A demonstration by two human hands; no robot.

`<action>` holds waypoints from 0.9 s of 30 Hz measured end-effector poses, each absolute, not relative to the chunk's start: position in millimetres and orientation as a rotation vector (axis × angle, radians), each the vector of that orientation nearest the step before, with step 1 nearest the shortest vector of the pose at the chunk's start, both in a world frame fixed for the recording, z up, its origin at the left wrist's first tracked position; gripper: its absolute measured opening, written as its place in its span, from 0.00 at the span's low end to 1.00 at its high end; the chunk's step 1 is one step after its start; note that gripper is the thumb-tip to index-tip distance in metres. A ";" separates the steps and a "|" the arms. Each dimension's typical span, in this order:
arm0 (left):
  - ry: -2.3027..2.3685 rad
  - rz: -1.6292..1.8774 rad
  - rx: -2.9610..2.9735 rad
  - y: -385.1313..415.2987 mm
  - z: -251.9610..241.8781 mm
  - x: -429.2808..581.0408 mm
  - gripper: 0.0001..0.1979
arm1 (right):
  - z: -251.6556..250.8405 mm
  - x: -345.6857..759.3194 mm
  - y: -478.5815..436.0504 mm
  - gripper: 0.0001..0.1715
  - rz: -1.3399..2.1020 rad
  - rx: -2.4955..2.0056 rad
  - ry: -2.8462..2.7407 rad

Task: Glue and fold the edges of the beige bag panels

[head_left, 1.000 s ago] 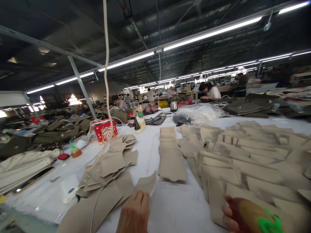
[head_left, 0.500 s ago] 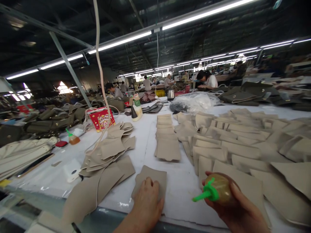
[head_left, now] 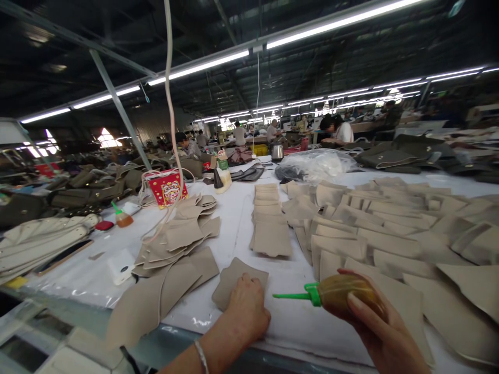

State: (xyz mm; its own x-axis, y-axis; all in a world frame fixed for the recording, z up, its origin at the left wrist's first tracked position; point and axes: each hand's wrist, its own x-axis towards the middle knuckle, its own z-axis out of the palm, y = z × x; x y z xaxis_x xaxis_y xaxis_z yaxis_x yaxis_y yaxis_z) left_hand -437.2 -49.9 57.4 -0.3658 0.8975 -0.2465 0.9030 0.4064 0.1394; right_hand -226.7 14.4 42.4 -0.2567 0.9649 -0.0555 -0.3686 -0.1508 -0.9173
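My right hand (head_left: 374, 317) is wrapped round a squeeze bottle (head_left: 343, 295) of amber liquid, probably glue. The bottle lies nearly level, its thin green nozzle pointing left above the white tabletop (head_left: 288, 324). With fingers curled, my left hand (head_left: 249, 304) holds down a beige leather piece (head_left: 230, 280) near the table's front edge; its underside and part of its right side are hidden by the hand. The nozzle tip is just right of my left hand, apart from the piece. Beyond it lies an overlapping row of similar beige pieces (head_left: 272, 236).
Many beige pieces (head_left: 390, 259) cover the right side, and another pile (head_left: 183, 236) lies at left, its nearest piece hanging over the front edge. A second green-tipped bottle (head_left: 122, 217), a white phone (head_left: 120, 267) and a red bag (head_left: 167, 189) are farther left. Co-workers sit beyond.
My right hand has turned the bottle so its nozzle points left, nearer my left hand. My left hand has shifted slightly right and its forearm shows more. The view has swung slightly left.
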 end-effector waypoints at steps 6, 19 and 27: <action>2.386 -0.005 1.605 -50.1 54.2 -444.0 0.20 | 40.1 -228.9 18.2 0.31 1.646 -0.814 -1.001; 2.424 -0.038 1.654 -38.0 50.1 -445.9 0.19 | 44.4 -233.0 19.9 0.33 1.510 -0.849 -1.129; 2.462 -0.124 1.682 -30.6 46.7 -452.4 0.19 | 37.7 -229.2 21.7 0.34 1.480 -0.855 -1.183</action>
